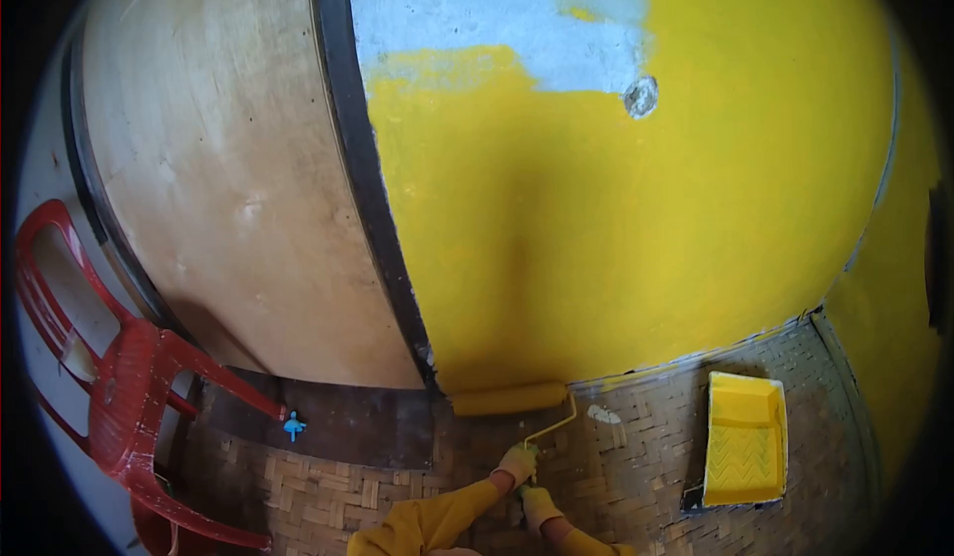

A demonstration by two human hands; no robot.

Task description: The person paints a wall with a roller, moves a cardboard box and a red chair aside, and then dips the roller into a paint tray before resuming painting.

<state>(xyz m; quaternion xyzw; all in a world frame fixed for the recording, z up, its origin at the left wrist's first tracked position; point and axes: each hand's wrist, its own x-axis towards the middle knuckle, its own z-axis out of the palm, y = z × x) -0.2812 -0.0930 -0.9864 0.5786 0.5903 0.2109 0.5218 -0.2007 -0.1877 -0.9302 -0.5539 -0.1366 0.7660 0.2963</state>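
Low at the foot of the yellow-painted wall (pixel 636 228), a paint roller (pixel 509 399) lies horizontally, its yellow sleeve at the wall's bottom edge. My left hand (pixel 518 465) is closed around the roller's handle near the wire frame. Just below it and to the right, my right hand (pixel 540 507) is also closed on the handle. Both hands look gloved, with yellow sleeves behind them. Yellow paint covers most of the wall, while a pale blue-white patch (pixel 477 19) shows at the top.
A yellow paint tray (pixel 745 441) rests on the woven floor (pixel 616 496) at the right. On the left are a red plastic chair (pixel 129 387) and a small blue object (pixel 293 426). A wooden door panel (pixel 229 158) adjoins the dark frame (pixel 363 149).
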